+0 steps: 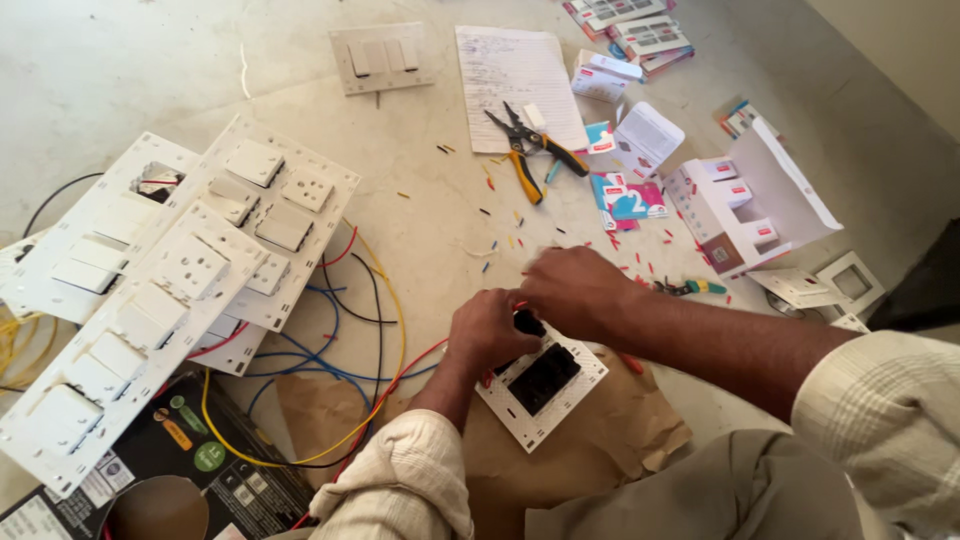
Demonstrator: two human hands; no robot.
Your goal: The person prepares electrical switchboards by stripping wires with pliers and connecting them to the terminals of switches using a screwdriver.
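Note:
A white switch plate (545,385) with dark rectangular openings lies on brown paper (600,440) in front of me. My left hand (490,330) grips its near-left edge, fingers curled over a dark module in an opening. My right hand (575,290) reaches over the plate's far edge with its fingers closed on something small there; what it pinches is hidden. A red wire (420,358) runs up to the plate from the left.
Several white switch panels (190,270) lie stacked at left over blue, yellow, red and black wires (340,340). Pliers (525,150) rest on a handwritten sheet (515,75). Small boxes (745,205), packets and wire offcuts are scattered at right. A dark carton (200,470) sits near left.

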